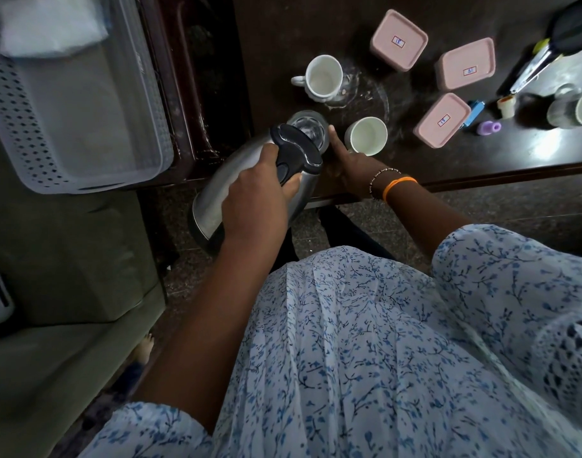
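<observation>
My left hand [259, 190] grips the black handle of a steel electric kettle [217, 190], which is tilted with its black lid and spout over a clear glass [307, 128] on the dark countertop [481, 150]. My right hand [347, 161] holds that glass from the right side, thumb up along its wall. The glass's lower part is hidden behind the kettle. A white cup [365, 135] stands just right of the glass, and a white mug [322, 77] with a handle stands behind it.
Three pink lidded boxes [398, 39] [466, 62] [443, 119] sit further right. Tongs [530, 71], small bottles and another glass [562, 105] crowd the far right. A grey perforated basket [68, 94] fills the left. The counter's front edge runs below my right wrist.
</observation>
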